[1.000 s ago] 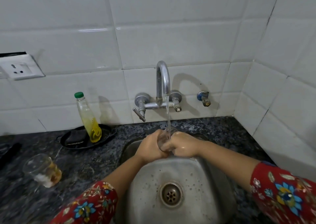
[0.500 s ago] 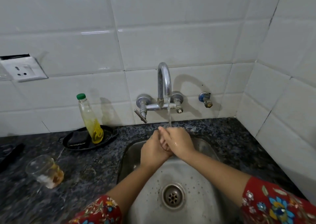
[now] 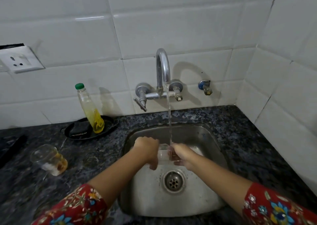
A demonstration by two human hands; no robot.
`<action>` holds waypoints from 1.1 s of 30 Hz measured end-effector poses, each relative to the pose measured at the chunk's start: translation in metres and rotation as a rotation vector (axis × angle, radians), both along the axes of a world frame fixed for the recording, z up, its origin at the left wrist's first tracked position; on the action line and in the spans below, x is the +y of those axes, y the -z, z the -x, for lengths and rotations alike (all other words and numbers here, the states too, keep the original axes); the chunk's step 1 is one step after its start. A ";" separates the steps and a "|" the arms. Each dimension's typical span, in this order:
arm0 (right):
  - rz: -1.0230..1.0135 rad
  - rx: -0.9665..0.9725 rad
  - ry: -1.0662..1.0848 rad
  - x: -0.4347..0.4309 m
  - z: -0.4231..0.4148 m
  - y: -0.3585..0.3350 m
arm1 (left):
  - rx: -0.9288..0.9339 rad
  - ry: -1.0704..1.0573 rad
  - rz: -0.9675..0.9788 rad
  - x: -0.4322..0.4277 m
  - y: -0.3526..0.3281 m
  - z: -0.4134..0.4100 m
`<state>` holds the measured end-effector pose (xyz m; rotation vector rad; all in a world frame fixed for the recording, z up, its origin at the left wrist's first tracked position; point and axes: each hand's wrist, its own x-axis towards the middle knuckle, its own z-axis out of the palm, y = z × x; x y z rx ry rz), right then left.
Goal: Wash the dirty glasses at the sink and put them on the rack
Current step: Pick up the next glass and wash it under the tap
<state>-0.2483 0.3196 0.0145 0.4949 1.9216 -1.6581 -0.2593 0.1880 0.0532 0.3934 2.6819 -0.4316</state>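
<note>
A clear glass (image 3: 163,153) is held over the steel sink (image 3: 211,139), under the stream of water from the tap (image 3: 163,70). My left hand (image 3: 148,152) grips its left side and my right hand (image 3: 181,156) closes on its right side. The hands hide most of the glass. A second, dirty glass (image 3: 48,158) with brownish residue lies tilted on the dark countertop (image 3: 240,139) at the left. No rack is in view.
A bottle of yellow liquid (image 3: 91,109) with a green cap stands on a black dish (image 3: 80,130) behind the dirty glass. A wall socket (image 3: 20,60) sits at the left. Tiled walls close the corner at the right. The drain (image 3: 174,182) lies below my hands.
My hands and the glass have lowered from near the spout deeper into the sink basin, and have spread slightly apart on the glass. The water keeps running.
</note>
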 end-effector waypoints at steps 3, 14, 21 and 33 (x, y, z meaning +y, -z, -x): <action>-0.008 0.021 -0.011 0.010 -0.010 0.010 | -0.031 -0.003 0.060 -0.004 -0.001 0.000; -0.113 0.979 -0.158 0.025 0.012 -0.010 | -0.564 -0.267 -1.310 -0.009 0.009 0.024; -0.206 0.839 -0.103 0.010 0.041 -0.028 | 0.202 -0.187 -0.774 0.010 -0.001 0.019; -0.271 0.785 -0.192 0.011 0.044 -0.037 | 0.169 -0.385 -1.097 0.004 0.007 0.022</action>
